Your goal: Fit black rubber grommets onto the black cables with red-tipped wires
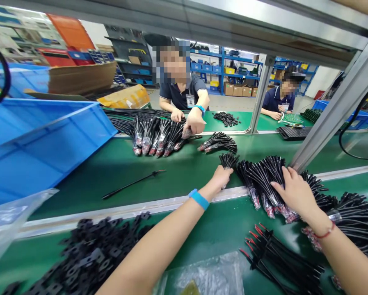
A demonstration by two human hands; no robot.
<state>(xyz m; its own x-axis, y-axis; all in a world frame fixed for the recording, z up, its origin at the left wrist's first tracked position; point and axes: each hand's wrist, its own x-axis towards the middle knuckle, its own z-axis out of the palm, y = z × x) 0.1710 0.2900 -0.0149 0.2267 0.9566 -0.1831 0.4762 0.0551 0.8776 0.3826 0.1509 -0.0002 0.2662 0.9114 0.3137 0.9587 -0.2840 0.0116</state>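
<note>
My left hand [222,178] reaches across the metal strip between the two green work surfaces, its fingers closed round a bundle of black cables [229,159]. The cable ends fan out above my fist. To the right, my right hand [296,192] lies with its fingers apart on a pile of cable bundles [264,176], whose lower ends are wrapped in clear film with red showing through. Below the pile, loose black cables with red wire tips [282,254] lie on the near surface. Another stack of cable bundles [356,217] sits beside my right forearm.
A metal post [325,106] slants up beside my right hand. Black plastic clips [88,254] lie at near left, a blue bin [48,139] behind. One cable [133,184] lies alone. Opposite, a co-worker's hand [194,123] is at more bundles [154,137]; another person [280,96] sits farther right.
</note>
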